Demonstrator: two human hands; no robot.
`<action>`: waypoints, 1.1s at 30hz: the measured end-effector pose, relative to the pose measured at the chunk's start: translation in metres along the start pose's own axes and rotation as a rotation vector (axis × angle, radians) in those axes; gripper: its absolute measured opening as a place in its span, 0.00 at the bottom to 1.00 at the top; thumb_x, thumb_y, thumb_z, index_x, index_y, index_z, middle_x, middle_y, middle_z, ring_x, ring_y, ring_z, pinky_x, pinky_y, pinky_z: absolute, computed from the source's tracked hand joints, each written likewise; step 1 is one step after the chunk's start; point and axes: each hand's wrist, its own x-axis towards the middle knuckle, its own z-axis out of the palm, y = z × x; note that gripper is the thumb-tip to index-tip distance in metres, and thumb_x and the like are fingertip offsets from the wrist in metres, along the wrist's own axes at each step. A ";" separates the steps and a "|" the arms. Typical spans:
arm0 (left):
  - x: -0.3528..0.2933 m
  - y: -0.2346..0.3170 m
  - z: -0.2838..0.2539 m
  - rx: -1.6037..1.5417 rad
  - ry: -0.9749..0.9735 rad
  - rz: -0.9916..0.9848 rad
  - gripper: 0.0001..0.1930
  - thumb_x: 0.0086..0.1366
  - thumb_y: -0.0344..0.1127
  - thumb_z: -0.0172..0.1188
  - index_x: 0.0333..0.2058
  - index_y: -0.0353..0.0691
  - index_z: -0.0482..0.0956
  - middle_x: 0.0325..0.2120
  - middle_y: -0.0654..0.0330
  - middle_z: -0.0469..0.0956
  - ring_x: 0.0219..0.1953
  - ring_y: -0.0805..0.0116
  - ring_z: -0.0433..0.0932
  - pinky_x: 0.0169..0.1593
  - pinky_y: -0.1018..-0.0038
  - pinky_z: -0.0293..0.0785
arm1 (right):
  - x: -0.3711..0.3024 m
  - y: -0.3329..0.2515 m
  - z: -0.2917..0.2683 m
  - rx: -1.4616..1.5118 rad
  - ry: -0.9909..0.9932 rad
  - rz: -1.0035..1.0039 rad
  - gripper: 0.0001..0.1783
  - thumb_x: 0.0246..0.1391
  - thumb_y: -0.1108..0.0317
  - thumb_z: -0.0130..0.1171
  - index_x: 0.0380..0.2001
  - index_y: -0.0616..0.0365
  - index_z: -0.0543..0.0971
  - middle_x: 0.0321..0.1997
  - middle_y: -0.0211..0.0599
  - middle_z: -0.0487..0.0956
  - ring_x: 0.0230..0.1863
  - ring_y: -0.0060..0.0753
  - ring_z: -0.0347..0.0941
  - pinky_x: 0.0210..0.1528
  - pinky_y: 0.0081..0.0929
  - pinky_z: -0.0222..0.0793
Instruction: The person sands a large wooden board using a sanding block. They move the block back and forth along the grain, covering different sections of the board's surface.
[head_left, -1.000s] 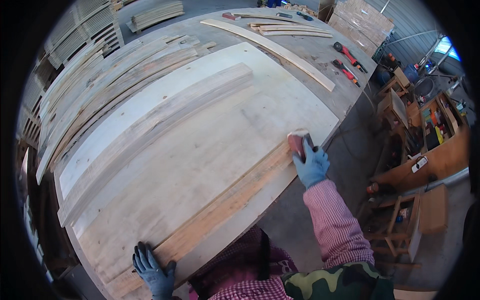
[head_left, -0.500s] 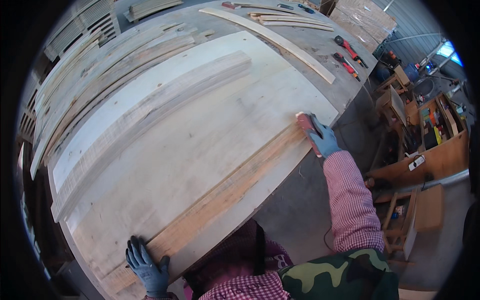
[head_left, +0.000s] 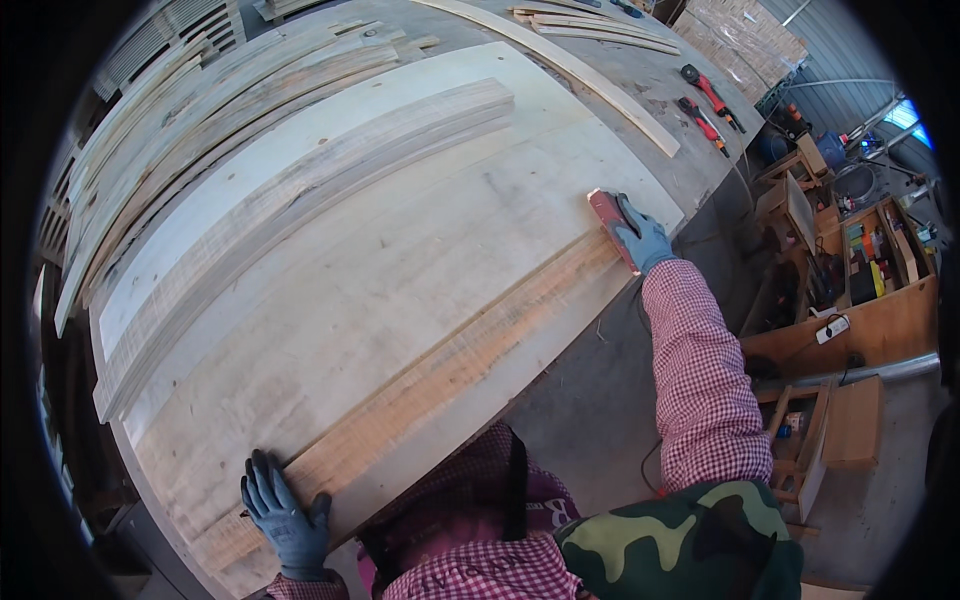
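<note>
A long, narrow wooden board lies along the near edge of a large pale plywood panel. My left hand, in a grey-blue glove, rests flat with fingers spread over the board's near-left part. At the far-right end, my gloved right hand is closed around a reddish-brown sanding block. The block lies across the board's end, its underside hidden. Behind the board, a stack of long planks sits on the panel.
More rough planks are piled at the far left. One long strip lies beyond the panel, near two red-and-black power tools. Right of the table edge stand a wooden tool box and a cardboard box.
My right hand has slid the sanding block a little away from me at the board's far end. The left hand stays on the board. The whole view has shifted slightly.
</note>
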 end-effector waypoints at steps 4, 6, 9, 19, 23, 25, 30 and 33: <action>0.000 0.001 -0.001 -0.017 -0.002 -0.025 0.48 0.58 0.58 0.59 0.67 0.29 0.56 0.70 0.43 0.55 0.72 0.41 0.52 0.71 0.46 0.47 | -0.029 0.010 0.005 0.109 0.044 -0.147 0.40 0.57 0.45 0.60 0.71 0.33 0.61 0.63 0.54 0.72 0.62 0.60 0.68 0.65 0.46 0.64; 0.000 0.000 0.002 -0.017 0.007 -0.020 0.48 0.58 0.58 0.60 0.67 0.29 0.56 0.70 0.43 0.55 0.72 0.41 0.52 0.71 0.46 0.47 | -0.073 -0.023 -0.004 -0.002 0.076 -0.237 0.40 0.53 0.50 0.64 0.69 0.42 0.66 0.59 0.60 0.73 0.58 0.62 0.70 0.60 0.50 0.67; -0.003 -0.001 0.004 -0.010 0.007 -0.015 0.48 0.57 0.57 0.61 0.67 0.29 0.56 0.70 0.43 0.55 0.72 0.41 0.52 0.71 0.46 0.47 | -0.140 -0.106 -0.001 -0.028 0.093 -0.462 0.37 0.50 0.50 0.67 0.64 0.46 0.72 0.56 0.56 0.71 0.52 0.58 0.70 0.54 0.52 0.66; -0.003 0.001 -0.001 -0.038 0.018 -0.024 0.48 0.58 0.59 0.60 0.67 0.31 0.57 0.70 0.43 0.56 0.71 0.41 0.53 0.70 0.45 0.48 | -0.068 -0.070 0.018 -0.242 0.246 0.029 0.38 0.54 0.43 0.59 0.68 0.34 0.66 0.58 0.56 0.70 0.54 0.58 0.71 0.56 0.55 0.65; 0.003 0.007 -0.002 -0.082 0.007 -0.022 0.49 0.56 0.58 0.63 0.67 0.32 0.57 0.70 0.43 0.56 0.71 0.41 0.54 0.70 0.45 0.47 | -0.025 -0.052 0.008 -0.289 0.166 0.294 0.40 0.55 0.42 0.59 0.70 0.34 0.64 0.55 0.57 0.72 0.53 0.60 0.72 0.54 0.53 0.69; -0.003 0.001 0.000 -0.069 0.042 -0.011 0.49 0.56 0.57 0.64 0.67 0.31 0.57 0.70 0.42 0.55 0.71 0.40 0.53 0.70 0.44 0.47 | -0.052 -0.081 0.018 -0.216 0.190 0.109 0.41 0.54 0.43 0.61 0.71 0.32 0.62 0.57 0.60 0.72 0.53 0.62 0.72 0.54 0.52 0.69; -0.003 -0.003 0.003 -0.075 0.049 -0.005 0.48 0.57 0.57 0.65 0.67 0.31 0.58 0.69 0.41 0.56 0.71 0.39 0.54 0.70 0.44 0.47 | -0.194 -0.247 0.026 0.123 0.144 -0.518 0.39 0.44 0.55 0.71 0.63 0.47 0.72 0.51 0.55 0.70 0.48 0.57 0.70 0.48 0.50 0.69; -0.002 0.000 0.003 -0.112 0.057 -0.016 0.48 0.57 0.57 0.65 0.67 0.32 0.58 0.69 0.42 0.56 0.71 0.40 0.54 0.71 0.45 0.47 | -0.255 -0.291 0.047 0.070 0.117 -0.739 0.40 0.43 0.50 0.71 0.63 0.32 0.72 0.64 0.60 0.64 0.56 0.60 0.67 0.55 0.55 0.66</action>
